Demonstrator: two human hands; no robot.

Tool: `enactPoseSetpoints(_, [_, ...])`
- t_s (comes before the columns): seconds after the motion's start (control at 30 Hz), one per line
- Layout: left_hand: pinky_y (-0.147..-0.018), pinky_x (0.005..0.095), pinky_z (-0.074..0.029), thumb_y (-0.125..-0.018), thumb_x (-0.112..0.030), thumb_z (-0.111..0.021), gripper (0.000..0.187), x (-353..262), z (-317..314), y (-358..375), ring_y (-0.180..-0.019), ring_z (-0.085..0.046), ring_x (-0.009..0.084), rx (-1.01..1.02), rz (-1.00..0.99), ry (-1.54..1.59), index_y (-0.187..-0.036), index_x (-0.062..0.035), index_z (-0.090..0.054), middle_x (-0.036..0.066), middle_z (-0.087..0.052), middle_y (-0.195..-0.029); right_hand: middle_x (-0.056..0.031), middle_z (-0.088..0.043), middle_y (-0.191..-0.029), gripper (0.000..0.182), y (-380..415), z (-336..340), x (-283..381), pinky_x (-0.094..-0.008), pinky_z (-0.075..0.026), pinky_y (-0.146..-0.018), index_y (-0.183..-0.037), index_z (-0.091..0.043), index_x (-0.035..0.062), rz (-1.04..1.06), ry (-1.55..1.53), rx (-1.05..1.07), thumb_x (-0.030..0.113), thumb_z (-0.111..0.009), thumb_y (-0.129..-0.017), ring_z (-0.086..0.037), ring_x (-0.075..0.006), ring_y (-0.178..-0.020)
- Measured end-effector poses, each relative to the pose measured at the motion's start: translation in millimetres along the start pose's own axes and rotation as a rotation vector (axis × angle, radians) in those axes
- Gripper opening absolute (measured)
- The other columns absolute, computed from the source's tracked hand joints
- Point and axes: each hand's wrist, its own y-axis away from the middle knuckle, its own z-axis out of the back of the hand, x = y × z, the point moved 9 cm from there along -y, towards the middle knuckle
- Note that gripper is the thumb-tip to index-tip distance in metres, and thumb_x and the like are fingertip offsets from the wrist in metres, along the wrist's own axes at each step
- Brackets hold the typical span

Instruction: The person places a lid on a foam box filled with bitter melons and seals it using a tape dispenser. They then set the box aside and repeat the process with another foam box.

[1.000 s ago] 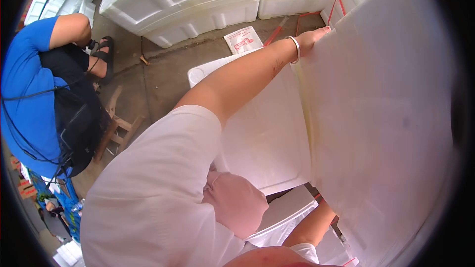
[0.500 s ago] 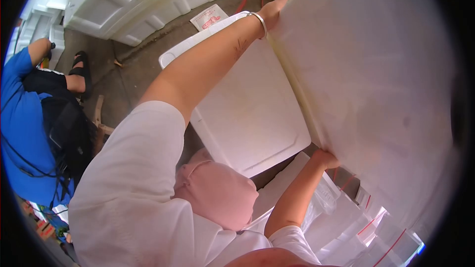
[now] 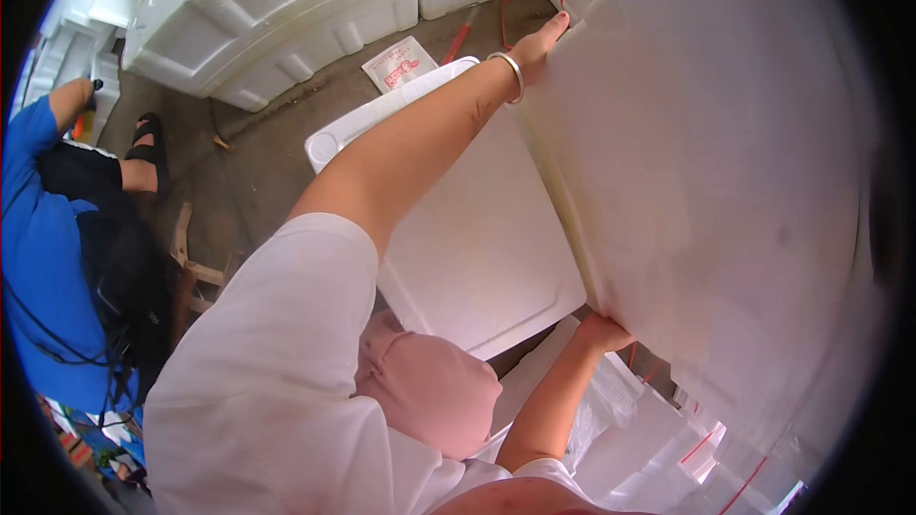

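A large white foam box (image 3: 706, 172) fills the right side of the view, its broad smooth side towards me. My left hand (image 3: 541, 46), with a white bangle at the wrist, grips its far corner; the thumb shows and the other fingers are hidden. Nearer me, my right hand (image 3: 605, 332) is closed around the lower near corner, with its fingertips out of sight beneath. Beside the held box, a white foam lid or closed box (image 3: 477, 219) lies below my left forearm.
White foam boxes (image 3: 286, 19) are stacked along the back. A small printed card (image 3: 399, 65) lies on the dark floor. At left sits a person in a blue shirt (image 3: 43, 248), near a wooden stool (image 3: 196, 267). More foam boxes with red straps (image 3: 658, 439) stand lower right.
The view has shifted slightly, and both hands and the large box appear a little lower in it. My grip on the box looks the same.
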Motion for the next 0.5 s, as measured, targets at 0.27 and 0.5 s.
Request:
enactPoseSetpoints(0.27, [-0.104,0.03,-0.029,-0.092,-0.061,-0.031,0.07,64.1,3.7,-11.1,-0.123,-0.043,0.0188,0.011,0.054,0.133,-0.134,-0.0063,-0.045,0.009,-0.047,-0.134,-0.0094,-0.049,-0.128,0.049,-39.9,41.4,-6.5,-0.0407,-0.037,-0.101,-0.129,-0.045,0.004,-0.111,-0.035,0.056,0.039,-0.036,-0.095,-0.044,-0.0257,-0.121])
enactPoseSetpoints(0.5, [-0.106,0.0309,-0.024,-0.092,-0.062,-0.03,0.073,30.8,-9.8,-17.6,-0.127,-0.037,0.0193,-0.026,0.162,-0.04,-0.136,-0.006,-0.043,0.011,-0.044,-0.138,-0.0097,-0.045,-0.132,0.053,-3.9,43.7,-5.8,-0.0416,-0.035,-0.102,-0.13,-0.044,0.0045,-0.028,-0.005,-0.036,0.042,-0.039,-0.093,-0.041,-0.0262,-0.123])
